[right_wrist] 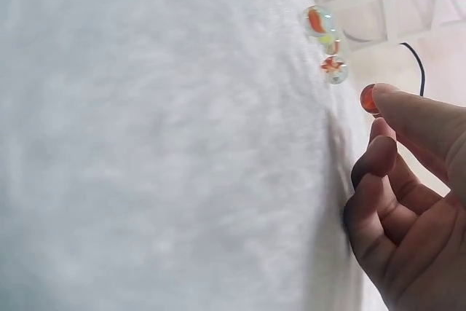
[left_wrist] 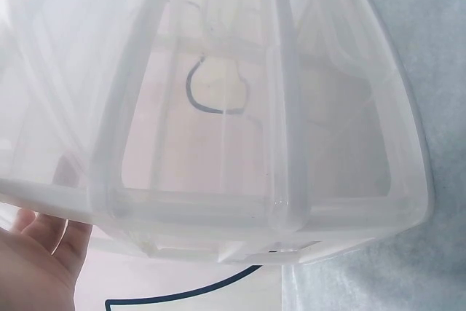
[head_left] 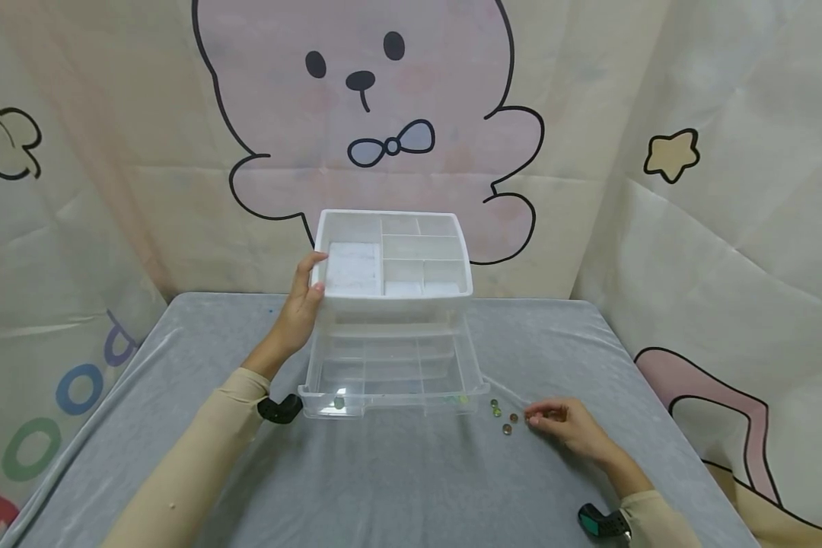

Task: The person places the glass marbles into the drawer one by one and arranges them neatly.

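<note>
The right hand (head_left: 575,432) pinched a marble (right_wrist: 368,100) between thumb and fingertip, low over the surface (head_left: 411,487), just to the right of the drawer (head_left: 393,403); whether the marble touched the cloth, I could not tell. The left hand (head_left: 298,313) gripped the left edge of the box (head_left: 418,297), fingers curled round it. The marble looked small, hard and smooth, so probably light, slippery and quick to roll, best taken across its middle with two fingertips. The box seemed light, fairly stiff plastic, best steadied by its rim.

Counted, there were one box, one pulled-out drawer, one marble pinched and four loose marbles (head_left: 507,429) nearby. Two greenish spots (head_left: 339,401) showed at the drawer's front, perhaps more marbles.
</note>
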A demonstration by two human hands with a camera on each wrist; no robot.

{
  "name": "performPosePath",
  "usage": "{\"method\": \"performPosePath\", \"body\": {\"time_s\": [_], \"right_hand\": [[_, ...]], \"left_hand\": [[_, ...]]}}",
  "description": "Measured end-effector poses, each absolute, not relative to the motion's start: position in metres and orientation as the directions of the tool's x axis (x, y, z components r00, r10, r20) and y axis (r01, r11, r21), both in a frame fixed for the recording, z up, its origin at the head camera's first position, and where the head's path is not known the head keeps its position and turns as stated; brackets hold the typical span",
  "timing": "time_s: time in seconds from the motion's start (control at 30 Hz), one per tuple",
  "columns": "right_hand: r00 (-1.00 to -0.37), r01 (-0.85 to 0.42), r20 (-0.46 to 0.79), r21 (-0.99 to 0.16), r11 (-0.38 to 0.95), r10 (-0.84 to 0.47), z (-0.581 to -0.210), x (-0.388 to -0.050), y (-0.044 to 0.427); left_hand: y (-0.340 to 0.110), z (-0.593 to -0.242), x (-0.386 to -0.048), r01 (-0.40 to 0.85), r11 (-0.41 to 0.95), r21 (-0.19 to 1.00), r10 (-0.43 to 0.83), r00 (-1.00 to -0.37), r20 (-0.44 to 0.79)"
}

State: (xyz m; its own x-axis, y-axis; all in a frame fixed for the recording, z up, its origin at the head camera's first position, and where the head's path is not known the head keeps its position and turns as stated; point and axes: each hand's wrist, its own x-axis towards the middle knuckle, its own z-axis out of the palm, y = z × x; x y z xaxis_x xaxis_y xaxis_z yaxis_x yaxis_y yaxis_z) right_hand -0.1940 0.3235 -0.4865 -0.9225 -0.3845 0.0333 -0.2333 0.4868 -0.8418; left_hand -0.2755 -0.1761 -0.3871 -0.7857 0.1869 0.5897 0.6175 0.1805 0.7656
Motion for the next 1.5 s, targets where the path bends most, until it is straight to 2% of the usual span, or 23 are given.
{"method": "performPosePath", "body": {"time_s": [1.07,1.5], "right_hand": [[-0.871,-0.444,0.266,-0.787,0.429,-0.414,-0.422,-0.190,0.288],[-0.805,-0.558,0.377,-0.743,0.369,-0.459,-0.393,-0.187,0.268]], "left_hand": [[-0.176,-0.388,-0.276,0.614,0.160,0.773,0.182,-0.788,0.588],[-0.176,-0.388,-0.275,0.599,0.173,0.782,0.188,-0.799,0.570]]}}
